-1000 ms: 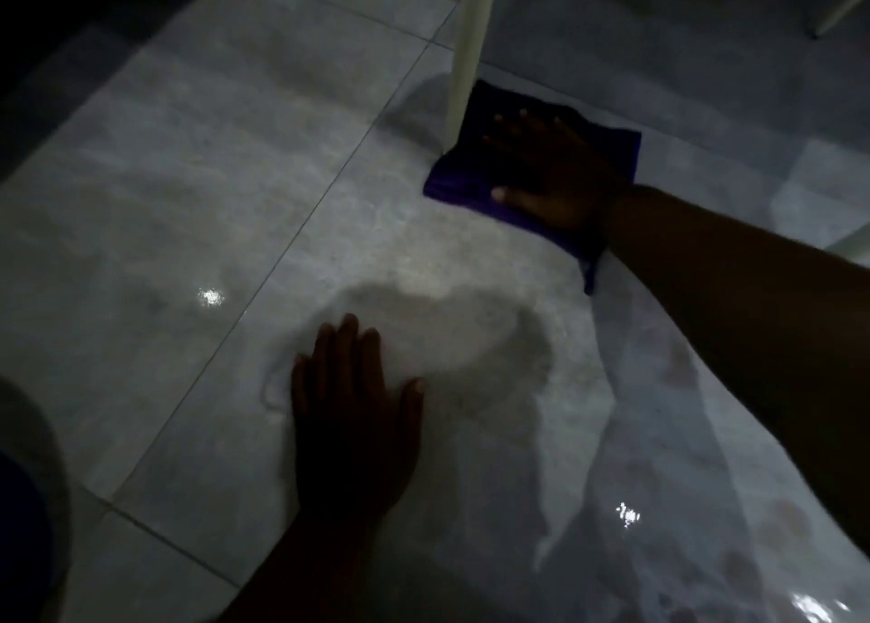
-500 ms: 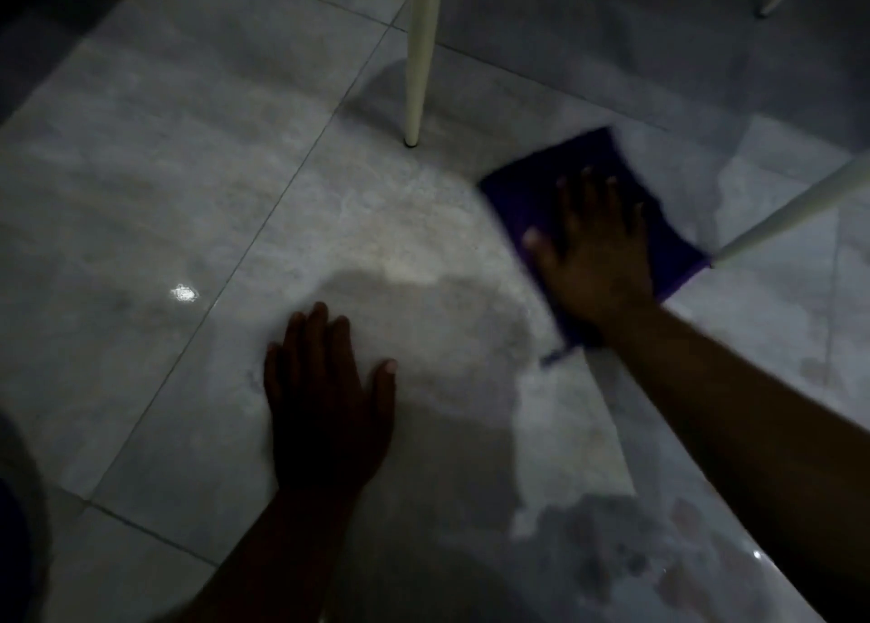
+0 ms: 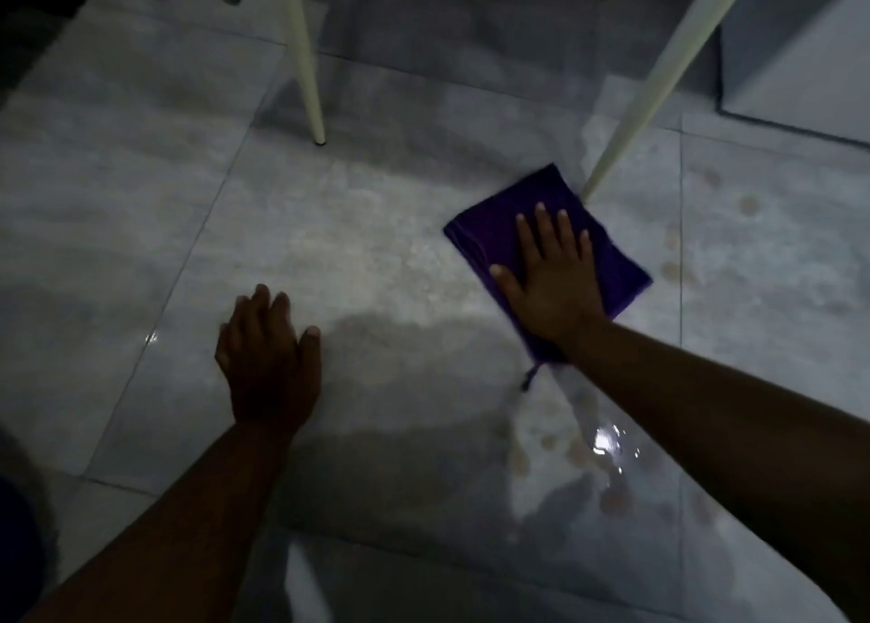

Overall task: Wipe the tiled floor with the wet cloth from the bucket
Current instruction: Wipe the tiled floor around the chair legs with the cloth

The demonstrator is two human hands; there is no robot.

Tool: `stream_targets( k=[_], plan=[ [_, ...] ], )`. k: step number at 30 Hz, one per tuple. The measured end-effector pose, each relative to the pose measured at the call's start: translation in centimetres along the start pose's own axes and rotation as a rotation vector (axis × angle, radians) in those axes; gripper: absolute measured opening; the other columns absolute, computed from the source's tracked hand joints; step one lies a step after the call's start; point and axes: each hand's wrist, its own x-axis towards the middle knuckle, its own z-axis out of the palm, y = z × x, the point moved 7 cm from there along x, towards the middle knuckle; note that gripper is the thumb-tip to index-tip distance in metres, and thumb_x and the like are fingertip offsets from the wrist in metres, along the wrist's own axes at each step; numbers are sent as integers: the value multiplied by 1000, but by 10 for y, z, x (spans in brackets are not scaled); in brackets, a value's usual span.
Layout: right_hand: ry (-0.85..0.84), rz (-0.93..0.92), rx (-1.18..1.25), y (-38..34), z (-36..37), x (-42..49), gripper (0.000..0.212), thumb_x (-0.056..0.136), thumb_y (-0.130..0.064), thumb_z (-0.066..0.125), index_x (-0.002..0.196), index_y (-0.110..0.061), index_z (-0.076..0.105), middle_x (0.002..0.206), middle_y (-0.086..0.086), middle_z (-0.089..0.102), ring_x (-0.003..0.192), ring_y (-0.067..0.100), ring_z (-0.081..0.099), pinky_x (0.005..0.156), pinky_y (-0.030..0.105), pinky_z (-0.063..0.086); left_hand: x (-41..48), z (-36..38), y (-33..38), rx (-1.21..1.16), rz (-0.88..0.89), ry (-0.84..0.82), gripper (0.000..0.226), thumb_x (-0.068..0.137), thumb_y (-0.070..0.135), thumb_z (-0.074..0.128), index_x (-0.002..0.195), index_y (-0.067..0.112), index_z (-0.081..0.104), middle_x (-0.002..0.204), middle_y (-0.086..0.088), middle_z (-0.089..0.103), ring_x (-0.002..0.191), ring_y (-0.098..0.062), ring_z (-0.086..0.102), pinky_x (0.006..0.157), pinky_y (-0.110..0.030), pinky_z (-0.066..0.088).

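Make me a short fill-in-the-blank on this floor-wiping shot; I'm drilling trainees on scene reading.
1. The right hand presses flat on a ____ cloth.
2. The left hand rests on the bare ____.
3. The cloth's far corner lies beside a white furniture ____.

Missing words: purple; floor; leg

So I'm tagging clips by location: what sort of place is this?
Probably an indoor room in a home, perhaps a dining area: large grey floor tiles, slim white furniture legs like a chair's or table's, and a purple cloth pressed flat under the right hand.
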Motion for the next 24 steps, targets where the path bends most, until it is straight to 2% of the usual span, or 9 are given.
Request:
stream_targets(
  k=[2,4,8,10,12,15,19,21,24],
  plan=[
    [-17,-80,-16,-26,13,-54,81,95,-67,19,159,-18,8,167,13,1,154,36,-4,123,59,4,2,-5,0,-38,13,-27,66,88,45,34,138,4,45,152,-23,36,143,-43,28,115,-59,23],
    [-62,-429,-29,-54,31,-132,80,96,-66,27,158,-17,19,166,15,11,153,40,5,119,64,14,-3,-9,3,-38,22,-32,63,89,43,37,136,1,47,150,-26,38,142,-45,29,115,-59,24],
    [-188,-1177,-74,-38,49,-257,73,94,-64,44,153,-21,36,164,8,25,154,33,15,121,60,15,-30,-8,32,25,123,6,55,96,40,36,137,5,46,150,-24,39,142,-42,30,117,-57,22],
    [-218,-1338,-93,-2,42,-253,73,90,-60,57,150,-22,42,161,4,32,153,29,20,121,58,19,-53,1,52,-2,224,-13,54,96,40,37,137,6,46,150,-22,39,143,-40,29,117,-57,20],
    [-205,-1193,-160,43,33,-204,73,90,-60,55,151,-22,40,161,7,32,153,31,21,122,58,16,-69,9,68,-5,298,-54,55,96,40,37,138,6,46,151,-21,38,144,-39,28,118,-56,20],
    [-119,-728,-233,104,7,-111,77,94,-66,34,156,-22,21,164,11,22,153,35,17,121,60,16,-79,18,92,16,356,-115,56,95,42,36,139,8,45,153,-18,37,145,-38,27,119,-56,19],
    [0,-79,-71,123,-14,-49,85,90,-76,9,159,-26,5,168,5,3,155,30,1,123,58,9,-76,23,121,15,412,-145,55,96,40,37,140,9,44,154,-16,37,146,-36,26,120,-55,18],
    [15,-82,-60,91,-7,-56,87,90,-75,8,159,-23,9,168,10,3,155,34,1,122,60,8,-69,24,132,19,409,-137,53,97,39,35,140,10,43,154,-16,36,146,-35,25,120,-55,19],
    [-43,-579,-117,41,20,-139,81,93,-70,25,156,-20,25,165,13,18,153,39,11,121,62,11,-57,26,146,7,379,-135,53,98,39,32,141,10,41,154,-15,35,147,-34,24,120,-54,19]
  ],
)
